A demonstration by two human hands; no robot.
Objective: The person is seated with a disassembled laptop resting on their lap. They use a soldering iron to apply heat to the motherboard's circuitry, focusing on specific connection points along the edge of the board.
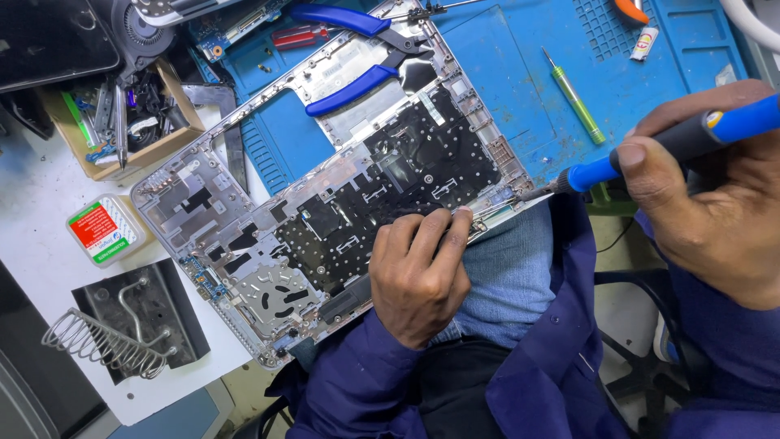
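An opened laptop base (341,187), silver frame with a black keyboard backing, lies tilted across the bench edge and my lap. My left hand (418,272) rests on its near edge, fingers pressed on the frame by a small connector. My right hand (715,195) grips a blue-and-black soldering iron (650,150); its tip touches the frame's right corner, just beyond my left fingertips.
Blue-handled pliers (357,57) lie on the laptop's far part. A green-handled tool (575,97) sits on the blue work mat (520,73). A soldering iron stand (122,325), a small red-and-green tin (104,230) and a cardboard box of parts (122,114) stand at left.
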